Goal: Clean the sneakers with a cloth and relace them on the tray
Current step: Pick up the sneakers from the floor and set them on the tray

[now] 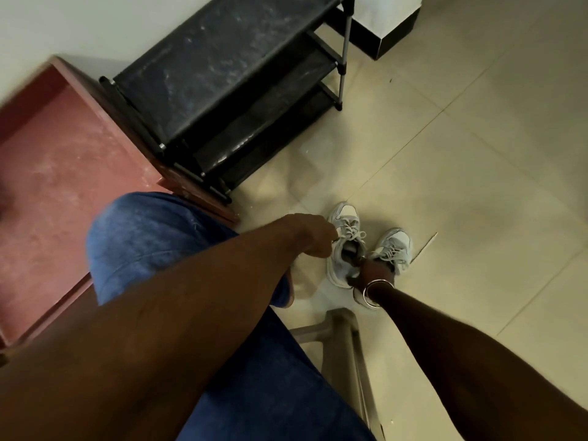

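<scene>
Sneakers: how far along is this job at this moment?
Done: nothing visibly. The sneaker nearer the shoe rack and the other sneaker sit laced on the floor, off the red tray, with no cloth in view. In hand: left hand pinches the first one's edge, right hand grips its collar. Left: wiping, relacing.

A pale grey laced sneaker (345, 246) stands on the beige tiled floor (477, 186), with its twin (393, 249) just to its right. The left hand (313, 237) is at the first one's laces. The right hand (370, 275) grips that sneaker's heel rim, between the pair. Behind them is a black three-tier metal shoe rack (222, 74), and a reddish wooden counter (63, 170) is to the rack's left.
</scene>
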